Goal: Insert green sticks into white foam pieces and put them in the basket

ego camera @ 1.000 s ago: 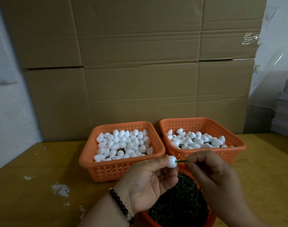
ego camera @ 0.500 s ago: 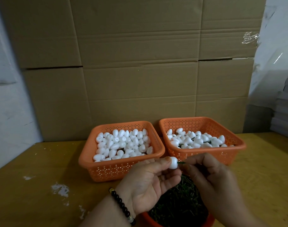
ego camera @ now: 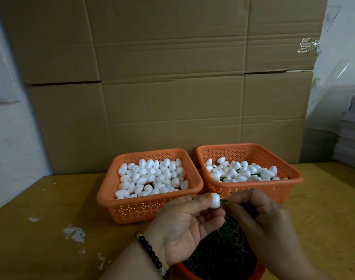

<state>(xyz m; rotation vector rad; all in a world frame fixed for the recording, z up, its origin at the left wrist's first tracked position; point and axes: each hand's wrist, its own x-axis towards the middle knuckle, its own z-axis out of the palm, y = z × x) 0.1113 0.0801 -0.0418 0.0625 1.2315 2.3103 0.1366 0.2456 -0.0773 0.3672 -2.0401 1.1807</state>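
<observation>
My left hand (ego camera: 184,225) pinches a white foam piece (ego camera: 214,200) between thumb and fingertips. My right hand (ego camera: 261,217) pinches a thin green stick (ego camera: 223,201) whose tip is in the foam's right side; only a short bit of stick shows between them. Both hands hover above an orange bowl (ego camera: 259,269) full of loose green sticks (ego camera: 223,249) near the table's front edge. Behind, the left orange basket (ego camera: 148,207) holds plain foam pieces. The right orange basket (ego camera: 253,188) holds foam pieces with green sticks in them.
A yellow wooden table (ego camera: 51,229) with white paint marks carries the baskets. A wall of cardboard boxes (ego camera: 172,77) stands directly behind them. Stacked grey sheets (ego camera: 352,138) sit at the far right edge.
My right hand has pushed the green stick further into the foam piece, so less stick shows between the hands. Both hands stay in nearly the same spot.
</observation>
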